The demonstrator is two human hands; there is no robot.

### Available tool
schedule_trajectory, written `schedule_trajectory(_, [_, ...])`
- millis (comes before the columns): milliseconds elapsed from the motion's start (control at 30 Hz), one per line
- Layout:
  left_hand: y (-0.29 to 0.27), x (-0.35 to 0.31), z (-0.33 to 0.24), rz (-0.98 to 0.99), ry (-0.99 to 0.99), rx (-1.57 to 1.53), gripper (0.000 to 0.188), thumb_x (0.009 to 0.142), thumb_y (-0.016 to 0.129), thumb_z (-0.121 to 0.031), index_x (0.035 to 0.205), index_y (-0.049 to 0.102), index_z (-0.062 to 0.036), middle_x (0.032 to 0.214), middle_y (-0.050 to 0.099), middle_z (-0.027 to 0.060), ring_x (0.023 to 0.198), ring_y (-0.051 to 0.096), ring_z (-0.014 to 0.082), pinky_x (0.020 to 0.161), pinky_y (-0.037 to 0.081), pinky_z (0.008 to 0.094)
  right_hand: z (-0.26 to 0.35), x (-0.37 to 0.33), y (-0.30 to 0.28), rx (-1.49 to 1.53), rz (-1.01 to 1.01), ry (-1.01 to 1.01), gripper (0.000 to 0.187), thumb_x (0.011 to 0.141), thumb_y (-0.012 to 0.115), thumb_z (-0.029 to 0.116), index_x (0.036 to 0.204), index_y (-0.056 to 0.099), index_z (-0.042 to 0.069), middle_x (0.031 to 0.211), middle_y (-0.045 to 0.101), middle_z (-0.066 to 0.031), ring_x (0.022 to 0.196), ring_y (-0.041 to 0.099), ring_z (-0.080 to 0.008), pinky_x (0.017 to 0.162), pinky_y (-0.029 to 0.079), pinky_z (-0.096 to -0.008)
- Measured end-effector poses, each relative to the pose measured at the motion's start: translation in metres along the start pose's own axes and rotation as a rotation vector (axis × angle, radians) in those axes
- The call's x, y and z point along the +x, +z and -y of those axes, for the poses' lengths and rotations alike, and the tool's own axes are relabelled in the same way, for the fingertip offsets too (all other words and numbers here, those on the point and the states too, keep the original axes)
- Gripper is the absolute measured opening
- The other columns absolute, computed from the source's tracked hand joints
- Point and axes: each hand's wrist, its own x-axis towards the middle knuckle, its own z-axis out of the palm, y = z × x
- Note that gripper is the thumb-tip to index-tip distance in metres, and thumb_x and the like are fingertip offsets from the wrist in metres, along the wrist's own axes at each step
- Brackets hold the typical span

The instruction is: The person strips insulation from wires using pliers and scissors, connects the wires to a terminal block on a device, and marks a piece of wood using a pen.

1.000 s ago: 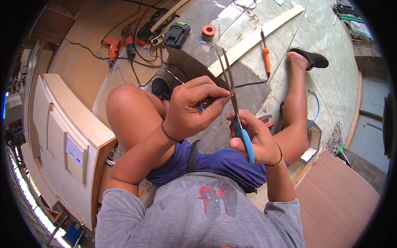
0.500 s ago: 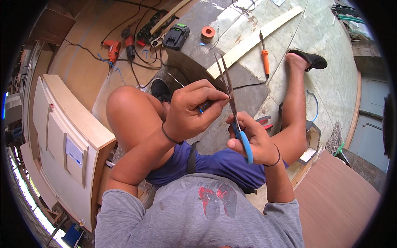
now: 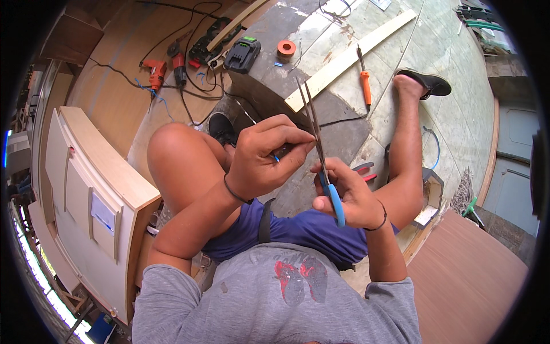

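1. Two hands meet above the person's lap: the right hand (image 3: 350,198) has its grip clenched round the blue handle of the scissors (image 3: 321,155), blades pointing up and away, slightly parted.
2. The left hand (image 3: 263,157) pinches a thin blue wire (image 3: 275,157) between thumb and fingertips, just beside the blades.
3. On the floor beyond lie a wooden strip (image 3: 349,57), an orange-handled tool (image 3: 365,83), an orange drill (image 3: 154,71) and a battery pack (image 3: 242,54).
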Motion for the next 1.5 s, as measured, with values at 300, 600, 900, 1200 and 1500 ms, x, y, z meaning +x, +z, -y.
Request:
schedule_trajectory(300, [-0.002, 0.000, 0.001, 0.001, -0.004, -0.001, 0.009, 0.078, 0.067, 0.003, 0.087, 0.066, 0.0022, 0.074, 0.059, 0.0064, 0.058, 0.055, 0.0093, 0.049, 0.041, 0.0227, 0.008, 0.003, -0.002, 0.063, 0.056, 0.009, 0.060, 0.075, 0.078, 0.036, 0.117, 0.050, 0.005, 0.074, 0.048, 0.0008, 0.069, 0.044, -0.0076, 0.062, 0.039, -0.0233])
schedule_trajectory(600, [-0.003, 0.002, 0.000, 0.013, 0.035, -0.006, 0.008, 0.078, 0.066, 0.002, 0.086, 0.065, 0.0023, 0.074, 0.057, 0.0062, 0.059, 0.055, 0.0094, 0.050, 0.041, 0.0227, 0.010, 0.005, -0.002, 0.064, 0.041, -0.004, 0.056, 0.075, 0.079, 0.032, 0.115, 0.052, 0.005, 0.073, 0.047, 0.0023, 0.066, 0.043, -0.0062, 0.060, 0.037, -0.0223])
schedule_trajectory(900, [-0.005, 0.002, -0.003, 0.040, -0.059, -0.079, 0.007, 0.080, 0.065, 0.000, 0.087, 0.065, 0.0035, 0.073, 0.055, 0.0059, 0.060, 0.054, 0.0076, 0.050, 0.041, 0.0211, 0.009, 0.004, -0.004, -0.002, 0.029, 0.006, 0.054, 0.073, 0.080, 0.031, 0.112, 0.054, 0.005, 0.070, 0.045, 0.0018, 0.065, 0.042, -0.0067, 0.058, 0.036, -0.0224])
schedule_trajectory(1200, [-0.010, 0.004, -0.003, 0.114, -0.081, -0.054, 0.007, 0.079, 0.065, 0.001, 0.086, 0.064, 0.0029, 0.073, 0.056, 0.0061, 0.061, 0.057, 0.0089, 0.053, 0.045, 0.0222, 0.007, 0.005, -0.008, -0.045, 0.052, -0.036, 0.056, 0.072, 0.080, 0.032, 0.112, 0.054, 0.004, 0.069, 0.044, 0.0019, 0.064, 0.041, -0.0076, 0.058, 0.036, -0.0233])
schedule_trajectory(1500, [-0.009, 0.003, -0.001, 0.111, -0.063, -0.053, 0.008, 0.077, 0.064, 0.002, 0.085, 0.063, 0.0024, 0.074, 0.056, 0.0063, 0.060, 0.055, 0.0092, 0.052, 0.043, 0.0223, 0.001, 0.004, -0.009, -0.077, 0.063, -0.030, 0.056, 0.071, 0.082, 0.033, 0.110, 0.055, 0.004, 0.066, 0.044, 0.0013, 0.061, 0.041, -0.0076, 0.056, 0.035, -0.0241])
